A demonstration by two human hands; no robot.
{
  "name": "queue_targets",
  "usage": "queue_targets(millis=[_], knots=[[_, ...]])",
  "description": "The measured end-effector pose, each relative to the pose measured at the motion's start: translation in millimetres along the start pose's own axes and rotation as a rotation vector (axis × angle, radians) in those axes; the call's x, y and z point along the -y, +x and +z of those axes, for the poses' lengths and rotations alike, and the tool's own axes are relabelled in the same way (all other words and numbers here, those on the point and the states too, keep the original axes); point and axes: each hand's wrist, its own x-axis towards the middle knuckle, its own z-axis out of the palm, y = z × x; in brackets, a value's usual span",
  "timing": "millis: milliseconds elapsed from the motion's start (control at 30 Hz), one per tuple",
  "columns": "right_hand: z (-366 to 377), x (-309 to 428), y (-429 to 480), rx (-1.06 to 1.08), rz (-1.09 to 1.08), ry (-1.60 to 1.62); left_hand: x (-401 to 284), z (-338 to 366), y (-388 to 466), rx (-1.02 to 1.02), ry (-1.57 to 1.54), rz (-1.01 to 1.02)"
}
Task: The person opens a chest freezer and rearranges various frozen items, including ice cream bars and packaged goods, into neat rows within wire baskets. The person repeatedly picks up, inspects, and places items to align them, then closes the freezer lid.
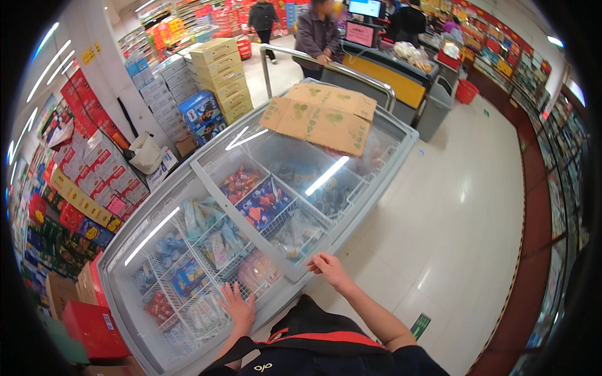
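A chest freezer (pixel 400 141) with sliding glass lids stands before me, its wire baskets holding bagged and boxed frozen goods. My left hand (pixel 239 305) lies with spread fingers on or just over the near glass lid, above pink packs (pixel 257 270). Near the freezer's front edge, by the corner where the lids overlap, is my right hand (pixel 324 269), its fingers curled loosely; whether it touches the frame is unclear. Neither hand appears to hold anything. A flattened cardboard box (pixel 324 115) rests on the far lid.
A metal rail (pixel 329 66) rises at the freezer's far end, with a person (pixel 317 37) behind it beside a checkout counter (pixel 385 75). Stacked cartons (pixel 221 70) and a red box (pixel 94 329) border the left side. A grey bin (pixel 435 110) and red basket (pixel 465 91) stand right.
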Motion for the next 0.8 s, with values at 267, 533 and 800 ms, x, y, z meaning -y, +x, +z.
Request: queue_targets(millis=[267,533,800], knots=[[-124,66,133,-0.353,-0.134,-0.045,-37,-1,34,-0.080,0.089,-0.009],[-289,119,293,-0.747,-0.359,-0.442,-51,15,45,-0.125,0.072,-0.309],[-326,115,411,-0.588,-0.152,-0.274,-173,38,68,-0.394,-0.416,-0.405]])
